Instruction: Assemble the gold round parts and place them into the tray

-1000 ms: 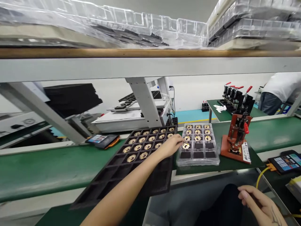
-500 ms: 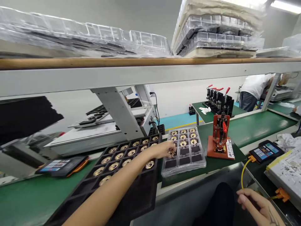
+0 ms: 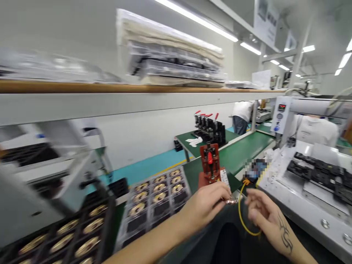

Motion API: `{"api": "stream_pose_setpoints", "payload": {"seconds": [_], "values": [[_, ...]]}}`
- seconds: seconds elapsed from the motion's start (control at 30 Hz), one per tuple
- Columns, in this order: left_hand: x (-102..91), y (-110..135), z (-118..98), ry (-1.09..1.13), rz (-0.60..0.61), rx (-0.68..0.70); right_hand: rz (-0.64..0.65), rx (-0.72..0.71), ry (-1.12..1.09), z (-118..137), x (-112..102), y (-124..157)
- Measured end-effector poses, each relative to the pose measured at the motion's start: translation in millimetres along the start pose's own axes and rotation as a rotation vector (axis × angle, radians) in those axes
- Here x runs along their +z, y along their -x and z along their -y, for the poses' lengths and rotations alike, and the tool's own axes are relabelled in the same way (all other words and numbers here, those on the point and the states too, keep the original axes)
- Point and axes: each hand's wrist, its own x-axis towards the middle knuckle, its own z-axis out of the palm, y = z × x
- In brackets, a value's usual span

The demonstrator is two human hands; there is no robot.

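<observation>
Below a shelf (image 3: 176, 101), beside a green belt (image 3: 240, 147), gold rings (image 3: 176, 189) sit in a clear tray (image 3: 150, 211) and a black tray (image 3: 108, 223), while the left hand (image 3: 207, 203) pinches a shiny part (image 3: 231, 201) before the red press (image 3: 204, 176) and the right hand (image 3: 264, 212) curls loosely.

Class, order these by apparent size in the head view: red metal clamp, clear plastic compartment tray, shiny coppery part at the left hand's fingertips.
Clear plastic compartment tray
Red metal clamp
Shiny coppery part
</observation>
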Motion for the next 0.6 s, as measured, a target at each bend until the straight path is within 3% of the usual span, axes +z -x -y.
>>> {"api": "stream_pose_setpoints", "payload": {"seconds": [0.1, 0.2, 0.43, 0.6], "values": [[30.5, -34.8, -8.7, -0.069, -0.063, 0.303, 0.011, -0.046, -0.039, 27.4, -15.1, -0.1], [52.5, -60.9, -12.3, -0.102, -0.086, 0.433, -0.019, 0.000, 0.050, 43.2, -33.6, 8.3], [102.4, -115.4, -30.9, 0.013, 0.040, 0.501, -0.286, 0.032, 0.135, 49.2, -76.0, 37.4], [129.7, -162.5, -50.9, 0.360, 0.272, 0.348, -0.600, -0.007, 0.444, 53.2, -137.7, 77.6]]}}
